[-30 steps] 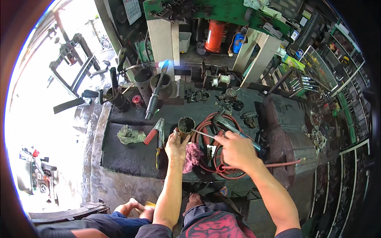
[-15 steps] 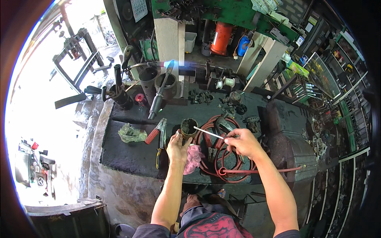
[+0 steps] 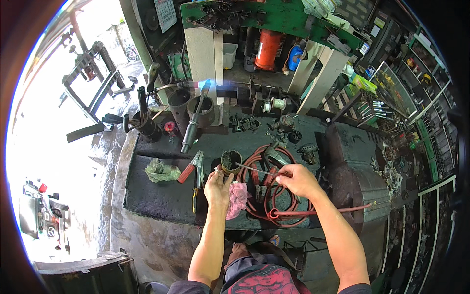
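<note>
Our left hand (image 3: 217, 188) is grasping the near side of a small round can (image 3: 231, 160) from seven o'clock. The can is turning its dark mouth up to us over the dark workbench (image 3: 152, 196); we are failing to make out whether it is resting there. At the can's four o'clock, our right hand (image 3: 299, 180) is pinching a thin rod (image 3: 257, 169), whose far end is crossing the can's rim. A pink cloth (image 3: 238, 200) is lying at six o'clock, just beside our left hand. A red hose (image 3: 342, 209) is coiling beneath our right hand. Red-handled pliers (image 3: 187, 172) are lying at nine o'clock, a pale green cloth (image 3: 161, 170) farther out.
</note>
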{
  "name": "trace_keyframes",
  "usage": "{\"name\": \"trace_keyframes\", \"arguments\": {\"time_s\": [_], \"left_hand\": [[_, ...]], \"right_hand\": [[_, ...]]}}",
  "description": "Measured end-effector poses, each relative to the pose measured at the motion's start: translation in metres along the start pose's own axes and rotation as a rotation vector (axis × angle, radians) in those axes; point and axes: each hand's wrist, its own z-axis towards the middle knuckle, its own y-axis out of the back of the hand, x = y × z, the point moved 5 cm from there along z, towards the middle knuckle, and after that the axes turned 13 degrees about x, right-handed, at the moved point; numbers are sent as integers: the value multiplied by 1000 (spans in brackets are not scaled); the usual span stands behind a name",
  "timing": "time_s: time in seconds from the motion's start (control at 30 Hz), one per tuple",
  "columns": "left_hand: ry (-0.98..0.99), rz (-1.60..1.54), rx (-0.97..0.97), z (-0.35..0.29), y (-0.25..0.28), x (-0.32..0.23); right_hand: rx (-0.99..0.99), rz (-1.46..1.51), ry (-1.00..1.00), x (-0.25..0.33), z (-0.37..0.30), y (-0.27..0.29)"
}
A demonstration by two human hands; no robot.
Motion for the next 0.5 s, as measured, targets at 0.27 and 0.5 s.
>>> {"name": "trace_keyframes", "arguments": {"time_s": [0.27,0.5], "left_hand": [[34,-17,-6,-16,-5,-11],[141,-34,60,-37,12,-16]], "right_hand": [[-20,-18,-29,-6,-8,4],[-283,-398,67,21,-55,12]]}}
